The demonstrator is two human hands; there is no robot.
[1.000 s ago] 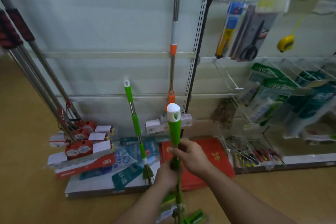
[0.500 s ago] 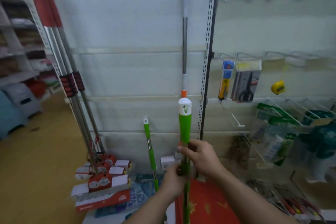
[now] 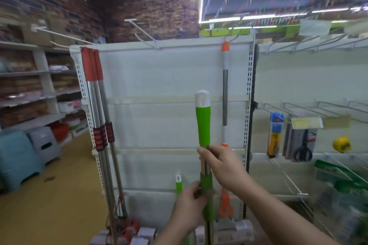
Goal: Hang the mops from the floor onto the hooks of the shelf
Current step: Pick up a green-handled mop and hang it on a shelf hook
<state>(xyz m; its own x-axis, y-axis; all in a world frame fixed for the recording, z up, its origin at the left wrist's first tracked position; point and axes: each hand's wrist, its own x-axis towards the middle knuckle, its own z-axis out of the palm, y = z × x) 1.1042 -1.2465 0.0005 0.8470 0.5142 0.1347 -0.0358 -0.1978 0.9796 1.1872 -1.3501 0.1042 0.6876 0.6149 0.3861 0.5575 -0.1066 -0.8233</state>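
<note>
I hold a green mop [image 3: 203,125] upright in front of the white shelf panel [image 3: 159,77]; its white cap with a hanging hole is at the top. My right hand [image 3: 221,167] grips the metal shaft just under the upper green grip. My left hand [image 3: 189,209] grips the lower green sleeve. A bare hook [image 3: 142,31] juts from the panel's top rail, up and left of the cap. An orange-topped mop [image 3: 225,93] hangs from a hook at the right. Three red-handled mops [image 3: 95,105] hang at the left. Another green mop's tip [image 3: 178,182] shows low, behind my left hand.
Scissors [image 3: 301,141], a utility knife pack [image 3: 275,131] and a yellow tape measure [image 3: 341,144] hang on the right bay. Plastic stools [image 3: 22,155] stand on the yellow floor at the left. Wire hooks [image 3: 286,179] stick out at the right.
The view has tilted upward, so the top rail and hooks now show. The green mop has risen with both hands; my right hand now sits below the upper grip.
</note>
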